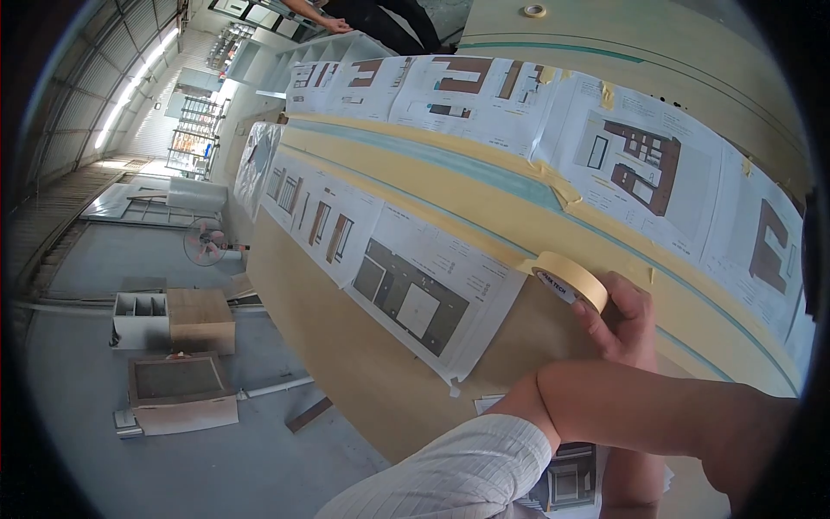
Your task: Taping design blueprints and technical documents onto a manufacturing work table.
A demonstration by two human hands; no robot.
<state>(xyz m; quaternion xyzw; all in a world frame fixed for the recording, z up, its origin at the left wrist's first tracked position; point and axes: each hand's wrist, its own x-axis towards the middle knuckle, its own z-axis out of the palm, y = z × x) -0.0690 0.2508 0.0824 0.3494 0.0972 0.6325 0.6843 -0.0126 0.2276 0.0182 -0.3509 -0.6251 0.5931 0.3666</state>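
Observation:
My right hand grips a roll of yellow masking tape, thumb on its near side and fingers at the far side. A tape end meets the roll at the upper corner of a printed drawing sheet. That sheet lies on the brown board, and a yellow tape strip runs along its far edge. My left arm, with a white ribbed sleeve, crosses over the right forearm toward the right rim. My left hand itself is beyond the visible area. More printed papers lie partly hidden under the arms.
Past a teal band, a row of taped drawing sheets extends along the board. Another tape roll lies at the far top. A person in dark trousers is at the back. Cabinets and a fan stand left.

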